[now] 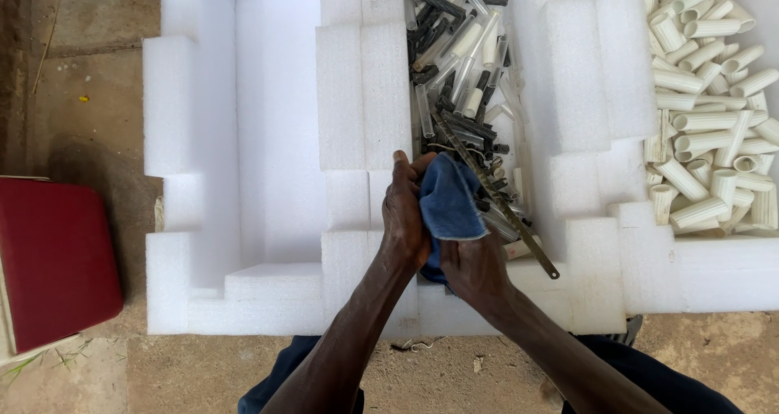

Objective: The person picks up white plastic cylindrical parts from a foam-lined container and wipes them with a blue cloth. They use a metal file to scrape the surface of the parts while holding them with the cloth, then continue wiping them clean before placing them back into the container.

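1. Packaging-wise, I'm seeing big white foam packing inserts point(268, 138) with stepped blocks and cut-out bays, filling most of the view.
2. One red, flat, box-like case point(53, 260) sits at the left edge on the ground.
3. No labels, signs or screens.

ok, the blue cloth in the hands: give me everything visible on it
The blue cloth is a soft, denim-like fabric, crumpled and folded into a bunch. Both hands grip it: the left hand presses its left side, the right hand holds it from below. It sits over the middle slot of the white foam tray, beside the thin metal saw blade that lies diagonally there; whether they touch is unclear. What the cloth wraps, if anything, is hidden.
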